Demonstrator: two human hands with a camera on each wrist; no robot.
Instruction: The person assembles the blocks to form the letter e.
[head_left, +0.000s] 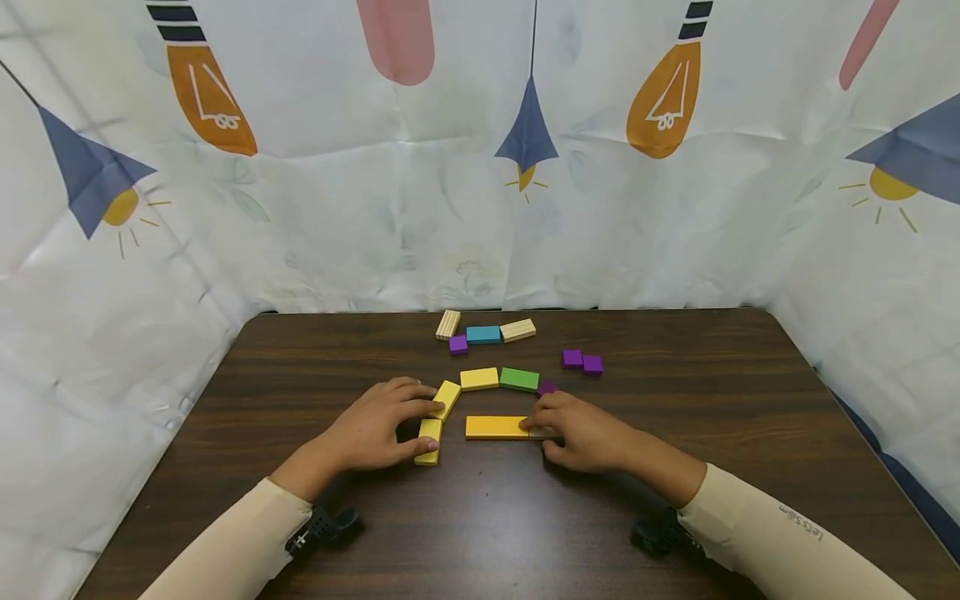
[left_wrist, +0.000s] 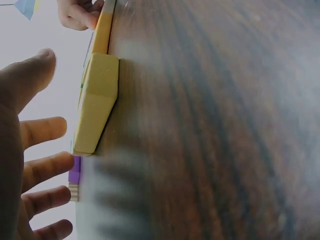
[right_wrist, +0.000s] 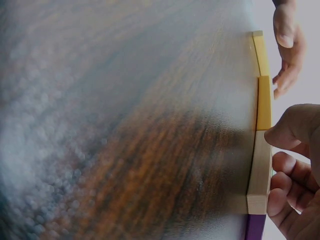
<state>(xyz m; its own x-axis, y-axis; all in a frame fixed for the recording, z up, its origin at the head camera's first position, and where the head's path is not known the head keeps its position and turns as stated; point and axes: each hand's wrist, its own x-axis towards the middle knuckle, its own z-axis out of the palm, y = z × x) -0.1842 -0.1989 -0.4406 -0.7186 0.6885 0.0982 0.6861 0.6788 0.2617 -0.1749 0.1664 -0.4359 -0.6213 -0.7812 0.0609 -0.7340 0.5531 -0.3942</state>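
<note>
My left hand (head_left: 367,429) lies with extended fingers over two yellow blocks: the upper yellow block (head_left: 450,393), set at a slant, and the lower yellow block (head_left: 431,428), beside my thumb. In the left wrist view its fingers are spread apart. My right hand (head_left: 588,433) pinches a plain wooden block (right_wrist: 259,170) between thumb and curled fingers. That block sits end to end with an orange-yellow block (head_left: 491,428). Behind them, another yellow block (head_left: 479,379) meets a green block (head_left: 519,380), followed by a purple block (head_left: 547,387) partly hidden by my right hand.
At the table's back lie a blue block (head_left: 483,335), two wooden blocks, one ribbed (head_left: 448,325) and one tilted (head_left: 518,330), and a small purple block (head_left: 458,345). Two purple blocks (head_left: 582,362) touch farther right. A printed white cloth (head_left: 465,225) hangs behind the brown table (head_left: 480,533).
</note>
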